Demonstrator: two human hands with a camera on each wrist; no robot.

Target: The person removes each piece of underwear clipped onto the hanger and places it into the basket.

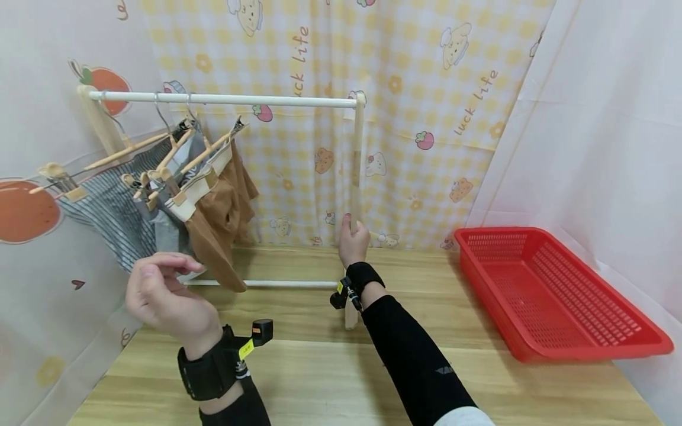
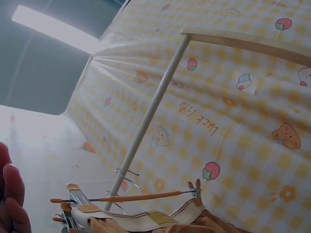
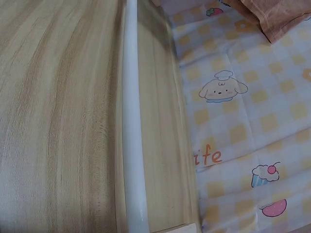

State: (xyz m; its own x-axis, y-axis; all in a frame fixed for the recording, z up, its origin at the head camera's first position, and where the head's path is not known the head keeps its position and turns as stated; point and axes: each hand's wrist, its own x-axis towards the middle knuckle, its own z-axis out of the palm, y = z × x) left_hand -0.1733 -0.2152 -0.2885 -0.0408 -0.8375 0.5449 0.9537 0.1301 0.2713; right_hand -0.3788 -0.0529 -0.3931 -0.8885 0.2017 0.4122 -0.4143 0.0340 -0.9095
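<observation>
My right hand (image 1: 354, 241) grips the right wooden post of a small clothes rack (image 1: 358, 136). In the head view my left hand (image 1: 170, 296) is raised in front of the hanging clothes, its fingers loosely bent with nothing in them. Brown shorts (image 1: 226, 204) with a pale waistband hang from a wooden clip hanger (image 1: 205, 155), nearest the middle of the rail. To their left hang a grey garment (image 1: 169, 228), partly hidden, and a striped garment (image 1: 119, 195). The left wrist view shows the brown shorts' waistband (image 2: 136, 221) clipped below the upper rail (image 2: 150, 114).
A red plastic basket (image 1: 559, 296) sits on the right of the wooden tabletop (image 1: 314, 367). The rack's white lower bar (image 3: 132, 116) runs just above the table. Behind stands a yellow checked curtain (image 1: 426, 89), with white patterned sheets on both sides.
</observation>
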